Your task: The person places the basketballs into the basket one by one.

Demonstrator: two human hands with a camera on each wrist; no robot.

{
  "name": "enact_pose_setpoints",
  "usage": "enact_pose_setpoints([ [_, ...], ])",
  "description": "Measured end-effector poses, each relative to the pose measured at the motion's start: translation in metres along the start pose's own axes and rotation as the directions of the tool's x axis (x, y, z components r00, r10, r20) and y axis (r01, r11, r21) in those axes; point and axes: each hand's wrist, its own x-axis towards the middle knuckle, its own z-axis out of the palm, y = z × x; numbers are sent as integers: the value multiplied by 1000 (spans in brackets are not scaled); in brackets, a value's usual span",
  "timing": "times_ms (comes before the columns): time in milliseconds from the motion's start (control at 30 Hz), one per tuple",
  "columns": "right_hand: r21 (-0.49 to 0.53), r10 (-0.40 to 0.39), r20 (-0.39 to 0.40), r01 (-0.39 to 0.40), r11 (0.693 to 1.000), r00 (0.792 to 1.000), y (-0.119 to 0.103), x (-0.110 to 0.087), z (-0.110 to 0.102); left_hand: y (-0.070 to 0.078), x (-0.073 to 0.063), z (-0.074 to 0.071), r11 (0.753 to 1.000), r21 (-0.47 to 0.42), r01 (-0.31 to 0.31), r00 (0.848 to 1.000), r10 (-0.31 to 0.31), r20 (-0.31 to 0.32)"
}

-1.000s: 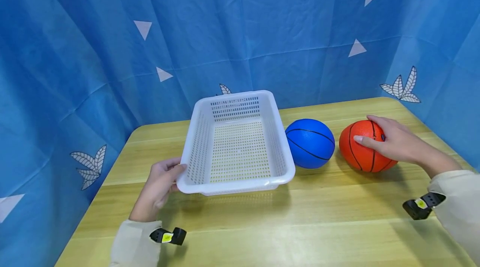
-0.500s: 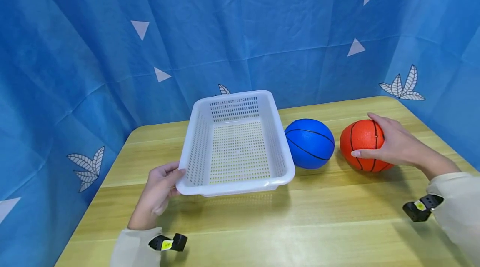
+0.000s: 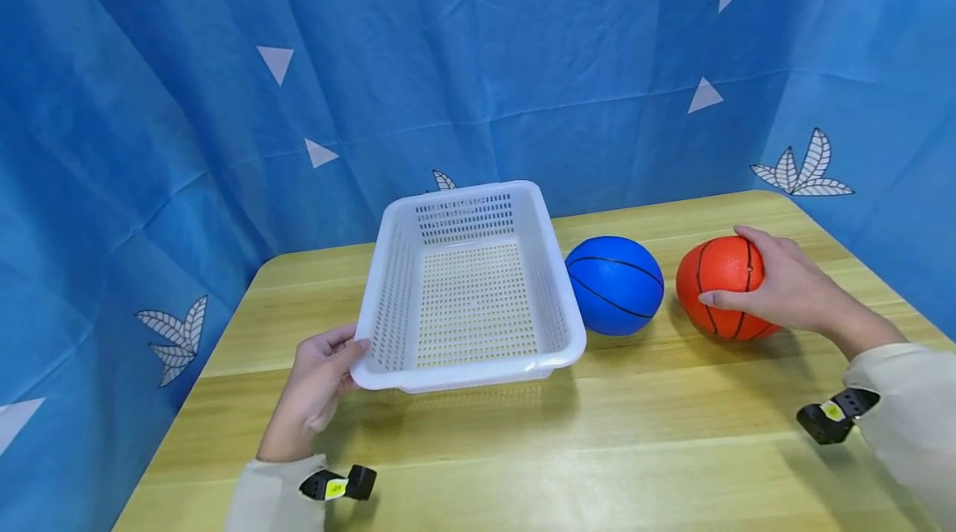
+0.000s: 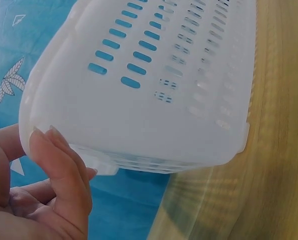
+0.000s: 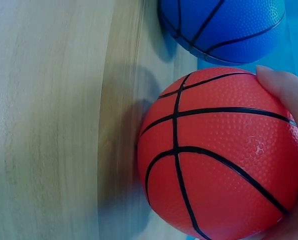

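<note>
My left hand [image 3: 317,387] pinches the near-left corner of a white perforated plastic basket [image 3: 474,372], thumb over the rim and fingers beneath, as the left wrist view shows. Nothing lies inside the basket, and its near end tilts toward me. Against its right side sits a blue mini basketball [image 3: 616,283] with black lines. Further right, my right hand [image 3: 795,287] spreads its thumb and fingers around a red mini basketball [image 3: 720,287]. In the right wrist view the red ball [image 5: 219,160] fills much of the frame, with the blue ball [image 5: 224,30] behind it.
A light wooden table [image 3: 597,466] with rounded far corners carries everything. Blue curtains [image 3: 582,42] with white triangles and leaf prints hang behind it and at both sides. Black wrist cameras [image 3: 339,484] are strapped over the pale sleeves [image 3: 276,499].
My right hand has shifted its hold slightly, and the red ball has turned a little under it. My left hand has slid slightly down at the basket's corner. The blue ball stays put.
</note>
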Motion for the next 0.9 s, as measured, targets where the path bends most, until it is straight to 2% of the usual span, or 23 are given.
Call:
enact_pose_setpoints([
  [900, -19, 10, -49, -11, 1000, 999, 1, -1, -2, 2, -1, 2, 1000, -7, 15, 1000, -15, -12],
])
